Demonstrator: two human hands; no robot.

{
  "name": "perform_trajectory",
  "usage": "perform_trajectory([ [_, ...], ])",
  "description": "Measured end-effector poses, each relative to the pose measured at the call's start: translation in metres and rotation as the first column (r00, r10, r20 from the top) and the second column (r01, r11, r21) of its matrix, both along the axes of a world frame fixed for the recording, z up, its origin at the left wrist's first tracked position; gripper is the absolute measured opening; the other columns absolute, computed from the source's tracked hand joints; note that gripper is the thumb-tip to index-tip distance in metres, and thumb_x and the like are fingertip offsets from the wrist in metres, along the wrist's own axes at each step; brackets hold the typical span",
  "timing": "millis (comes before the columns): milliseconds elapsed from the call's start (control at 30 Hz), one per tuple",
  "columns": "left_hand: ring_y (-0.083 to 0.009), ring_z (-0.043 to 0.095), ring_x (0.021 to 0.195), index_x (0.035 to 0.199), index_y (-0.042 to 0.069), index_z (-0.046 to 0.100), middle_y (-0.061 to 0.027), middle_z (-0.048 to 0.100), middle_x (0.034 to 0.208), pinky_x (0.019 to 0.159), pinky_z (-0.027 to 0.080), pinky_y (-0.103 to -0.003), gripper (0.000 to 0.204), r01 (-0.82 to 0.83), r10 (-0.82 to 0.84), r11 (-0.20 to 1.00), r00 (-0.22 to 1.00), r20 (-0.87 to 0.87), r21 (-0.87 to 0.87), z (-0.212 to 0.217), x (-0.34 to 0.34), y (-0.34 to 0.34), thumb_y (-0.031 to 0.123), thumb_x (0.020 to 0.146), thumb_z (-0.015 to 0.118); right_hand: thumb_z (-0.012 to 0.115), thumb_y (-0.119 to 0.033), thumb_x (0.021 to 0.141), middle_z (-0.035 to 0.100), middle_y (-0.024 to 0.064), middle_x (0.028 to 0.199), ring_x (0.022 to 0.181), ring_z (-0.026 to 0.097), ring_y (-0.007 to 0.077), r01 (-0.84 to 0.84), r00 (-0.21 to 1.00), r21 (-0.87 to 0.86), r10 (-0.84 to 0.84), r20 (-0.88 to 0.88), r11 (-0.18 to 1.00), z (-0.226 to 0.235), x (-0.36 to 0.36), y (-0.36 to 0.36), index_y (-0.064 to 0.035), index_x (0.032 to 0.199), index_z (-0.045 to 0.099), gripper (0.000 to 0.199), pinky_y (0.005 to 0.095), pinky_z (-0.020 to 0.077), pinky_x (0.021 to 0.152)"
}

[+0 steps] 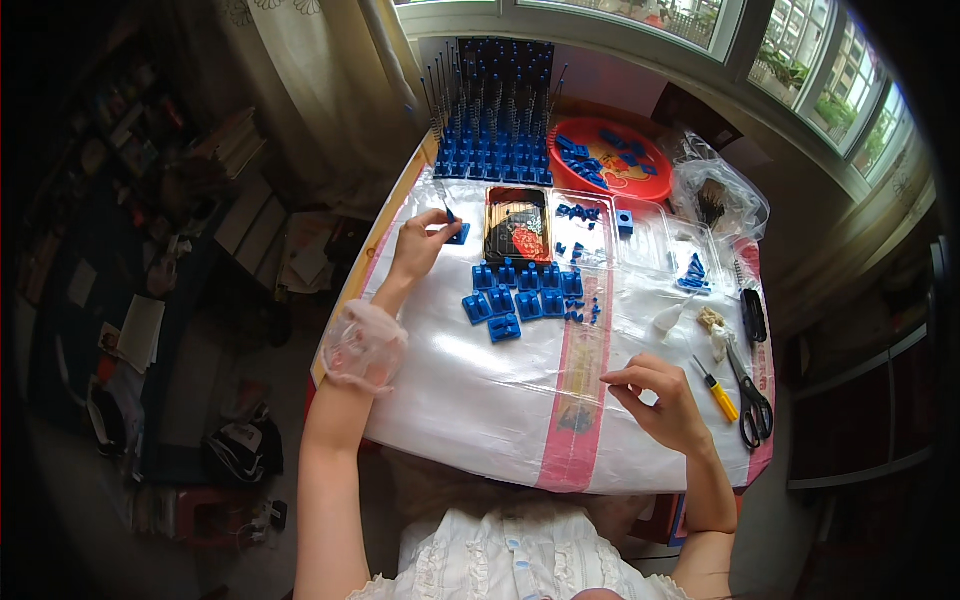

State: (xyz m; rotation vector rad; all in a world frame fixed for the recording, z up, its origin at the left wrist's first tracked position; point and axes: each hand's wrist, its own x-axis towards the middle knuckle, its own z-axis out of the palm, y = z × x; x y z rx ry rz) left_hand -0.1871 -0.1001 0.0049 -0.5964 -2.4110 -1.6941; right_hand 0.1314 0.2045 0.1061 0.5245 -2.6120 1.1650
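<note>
Left hand [425,243] pinches slim blue piece [450,214] beside blue base [460,236]; slack pinch might topple it. Right hand [662,398] half-curled, contents unclear.

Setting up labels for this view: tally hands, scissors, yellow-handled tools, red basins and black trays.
Hands: 2 (left hand, right hand)
Scissors: 1
Yellow-handled tool: 1
Red basin: 1
Black tray: 1
Total: 6
Blue parts left out: many are too small or overlapped to count surely.
</note>
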Motion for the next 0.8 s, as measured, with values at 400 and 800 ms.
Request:
perform_trajectory([
  [400, -0.0111, 0.062, 0.091, 0.111, 0.0, 0.067, -0.0047, 0.069, 0.097, 0.084, 0.051, -0.029, 0.018, 0.686, -0.713, 0.691, 0.596, 0.37, 0.227, 0.063, 0.19, 0.067, 0.015, 0.1, 0.064, 0.071, -0.002, 0.093, 0.075, 0.0064, 0.098, 0.089, 0.068, 0.0087, 0.214, 0.945, -0.693, 0.033, 0.325, 0.689, -0.034, -0.017, -0.019, 0.0016, 0.112, 0.074, 0.019, 0.023, 0.0544, 0.078],
  [800, -0.0118, 0.063, 0.089, 0.114, 0.001, 0.07, -0.005, 0.071, 0.096, 0.083, 0.052, -0.03, 0.023, 0.792, -0.764, 0.593, 0.497, 0.411, 0.144, 0.056, 0.209, 0.091, 0.018, 0.1, 0.064, 0.073, -0.003, 0.092, 0.076, 0.0091, 0.091, 0.083, 0.071, 0.0115, 0.275, 0.912, -0.747, 0.082, 0.402, 0.606, -0.047, -0.001, -0.015, 0.0042, 0.101, 0.075, 0.012, 0.0253, 0.0558, 0.076],
])
